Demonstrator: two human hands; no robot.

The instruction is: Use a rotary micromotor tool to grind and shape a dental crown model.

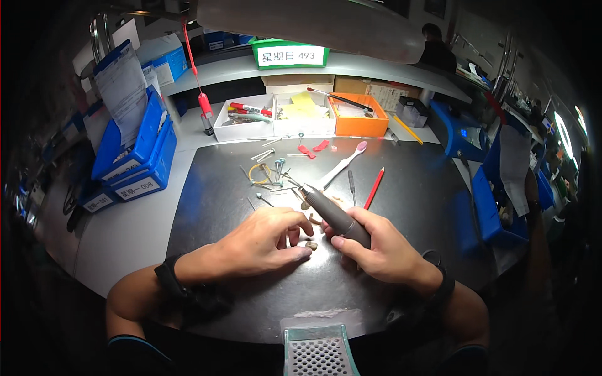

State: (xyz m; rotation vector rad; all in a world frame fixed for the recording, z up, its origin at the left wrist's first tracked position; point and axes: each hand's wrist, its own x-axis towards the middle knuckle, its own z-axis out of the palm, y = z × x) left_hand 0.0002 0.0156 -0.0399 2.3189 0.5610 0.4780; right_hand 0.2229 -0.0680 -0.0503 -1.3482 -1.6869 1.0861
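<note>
My right hand is wrapped round a dark grey rotary handpiece, its metal tip pointing up and left, over the middle of the table. Close by on the left, my left hand has its fingers curled, with thumb and fingertips at a small brownish-grey piece low over the table. What exactly this piece is stays too small to tell. Beyond the hands lie several metal burs on thin shanks, a yellow ring-shaped band and a white toothbrush with pink bristles.
A red pencil and a thin dark tool lie right of the toothbrush. White bins and an orange bin line the back. Blue trays stand left, a blue control box right. A perforated grille sits at the front edge.
</note>
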